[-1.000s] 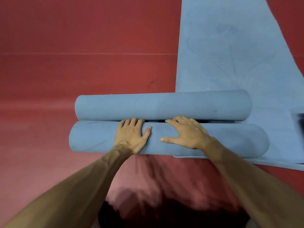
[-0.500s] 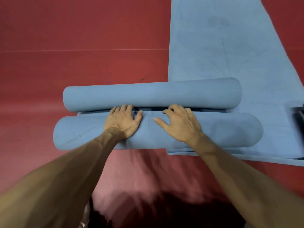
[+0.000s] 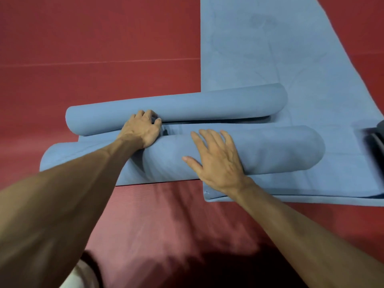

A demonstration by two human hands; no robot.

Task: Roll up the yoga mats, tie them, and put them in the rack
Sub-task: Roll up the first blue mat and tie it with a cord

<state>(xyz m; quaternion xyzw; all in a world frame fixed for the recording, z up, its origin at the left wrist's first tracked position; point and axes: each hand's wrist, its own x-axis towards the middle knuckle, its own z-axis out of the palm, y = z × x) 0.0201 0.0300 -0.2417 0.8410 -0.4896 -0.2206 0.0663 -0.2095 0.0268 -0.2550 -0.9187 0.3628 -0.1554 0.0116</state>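
Note:
Two rolled blue yoga mats lie side by side on the red floor: the far roll [image 3: 187, 107] and the thicker near roll [image 3: 276, 150]. My left hand [image 3: 142, 129] sits in the gap between them. Its fingers are curled, and with the thumb they pinch a small dark strap-like piece [image 3: 165, 133] that pokes out of the gap. My right hand [image 3: 217, 161] lies flat on top of the near roll with its fingers spread. The near roll's left part is lower and partly hidden by my left forearm.
A third blue mat [image 3: 270, 44] lies flat and unrolled, running from under the rolls to the far right. A dark object [image 3: 376, 138] sits at the right edge on that mat. Red floor mats [image 3: 93, 48] lie all around. No rack is in view.
My left hand has moved from the top of the near roll into the gap and curled its fingers there. My right hand has slid toward me and spread flat on the near roll.

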